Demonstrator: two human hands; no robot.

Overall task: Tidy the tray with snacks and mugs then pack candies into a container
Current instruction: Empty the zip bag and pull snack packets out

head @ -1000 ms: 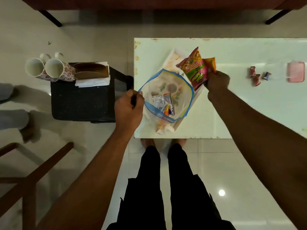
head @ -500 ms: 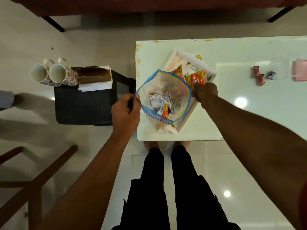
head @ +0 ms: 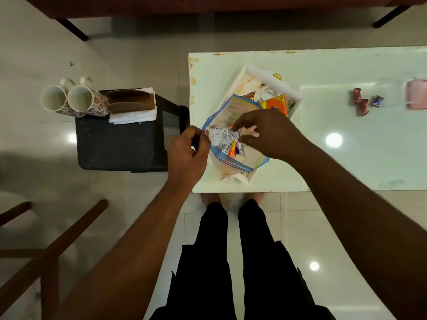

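A clear zip bag [head: 233, 162] with a blue rim hangs over the white tray [head: 272, 76] at the table's left end. My left hand [head: 188, 153] pinches the bag's left rim. My right hand [head: 265, 132] reaches across the bag's mouth, its fingers curled on the rim by a white snack packet [head: 223, 137] inside. An orange packet [head: 275, 105] lies in the tray behind my right hand. Two flowered mugs [head: 74, 100] lie on their sides on the dark stool [head: 117, 144] to the left. Wrapped candies [head: 364, 102] sit on the table at the right.
A pink container [head: 417, 94] sits at the table's far right edge. Folded white napkins and a brown holder [head: 131, 105] share the stool with the mugs. A wooden chair frame [head: 46, 241] stands at the lower left. My legs stand at the table's near edge.
The red-green snack packet that my right hand held above the bag has gone from that hand. My right hand has moved left over the bag's mouth, and the opening has narrowed.
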